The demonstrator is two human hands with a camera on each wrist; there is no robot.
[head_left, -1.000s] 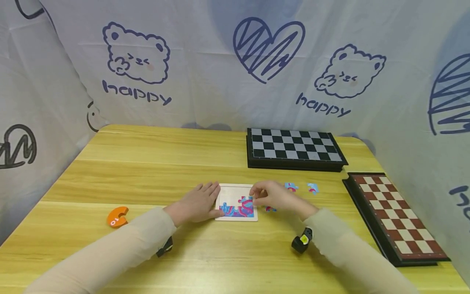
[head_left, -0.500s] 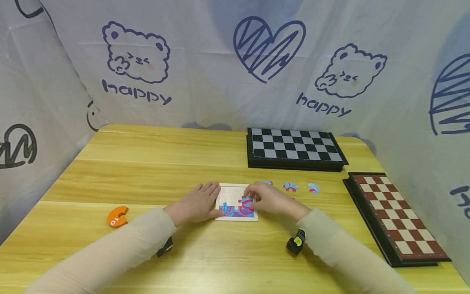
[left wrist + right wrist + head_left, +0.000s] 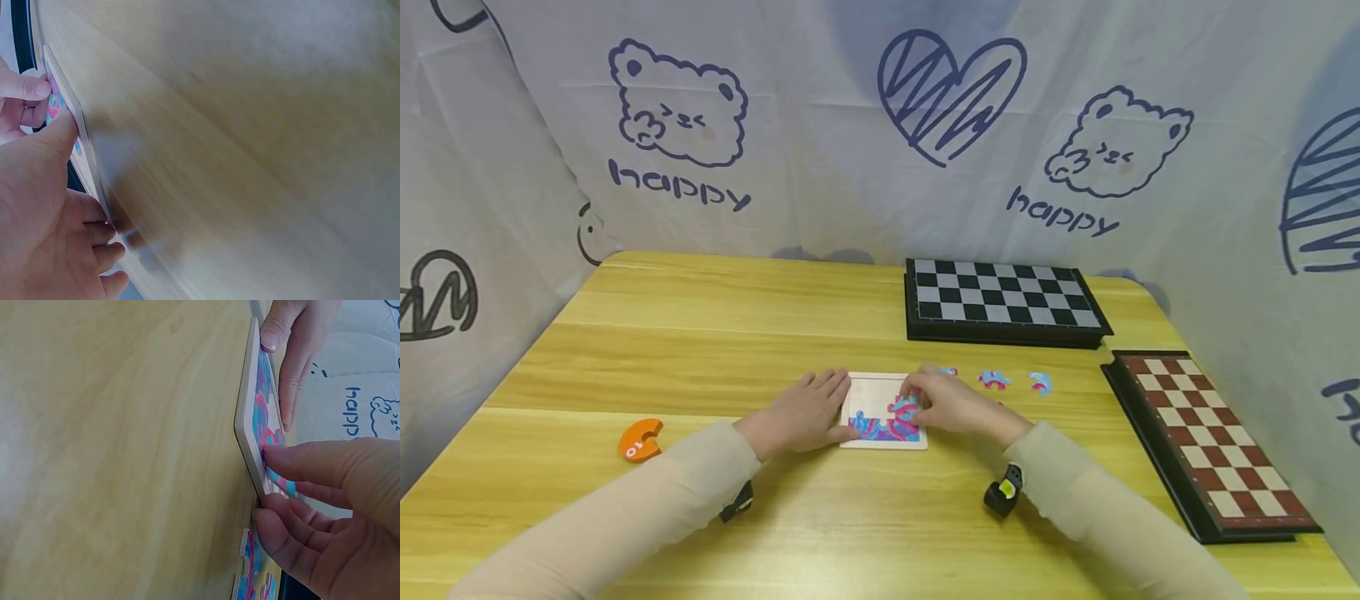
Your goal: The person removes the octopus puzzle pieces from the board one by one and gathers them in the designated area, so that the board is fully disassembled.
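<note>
A pale puzzle tray [image 3: 867,393] lies at the table's middle, with blue, pink and purple pieces [image 3: 880,430] joined along its near side. My left hand [image 3: 797,417] rests with extended fingers along the tray's left edge, its thumb over the near left corner. At the tray's right side my right hand [image 3: 958,404] pinches a blue and pink puzzle piece [image 3: 284,482] between thumb and fingers, over the upper end of the joined pieces. Its fingers partly hide that piece. In the left wrist view, the left thumb [image 3: 62,131] sits on the tray's rim.
Several loose puzzle pieces, including one blue and pink piece [image 3: 994,380] and a corner-like piece [image 3: 1041,382], lie right of the tray. A black-and-white chessboard [image 3: 1003,296] stands behind, a brown-and-white one [image 3: 1213,437] at right. An orange C-shaped piece [image 3: 640,441] lies at left.
My right hand has moved left over the tray's right edge, uncovering a loose piece behind it. During the last half second it has barely moved. The left hand stays in place.
</note>
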